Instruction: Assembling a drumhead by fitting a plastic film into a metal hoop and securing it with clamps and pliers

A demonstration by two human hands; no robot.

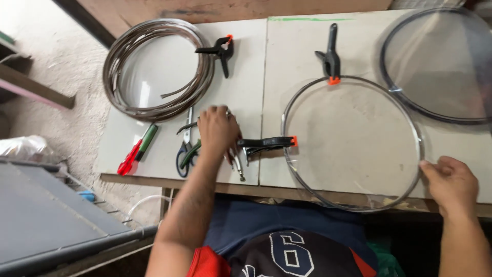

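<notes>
1. The table (246,77) is pale grey and made of two boards joined by a seam that runs from the far edge to the near edge.
2. A round transparent lid with a thin metal rim (351,143) lies flat on the right board, and its near arc overhangs the near edge. Being round, it has no long axis. Its surface is clear and glossy.
3. A second round lid with a dark rim (435,64) lies at the far right corner and is cut off by the frame.
4. A coil of dark metal strip (158,69) lies flat near the far left corner, with one loose end curling inward.
5. The right hand (451,182) rests at the near right rim of the clear lid. Its fingers are curled together, touching the rim.
6. The left hand (218,131) is palm down over the tools by the seam. Its fingers are closed loosely on pliers (236,161), though I cannot tell how firm the grip is.
7. A black spring clamp with orange tips (266,143) grips the lid's left rim. Its long axis runs left to right and its handles point towards the left hand.
8. Another clamp (330,56) grips the far rim, with its handles pointing to the far edge.
9. A third clamp (220,51) lies loose beside the coil.
10. Scissors (185,149) and a red and green screwdriver (137,150) lie near the near left corner.
</notes>
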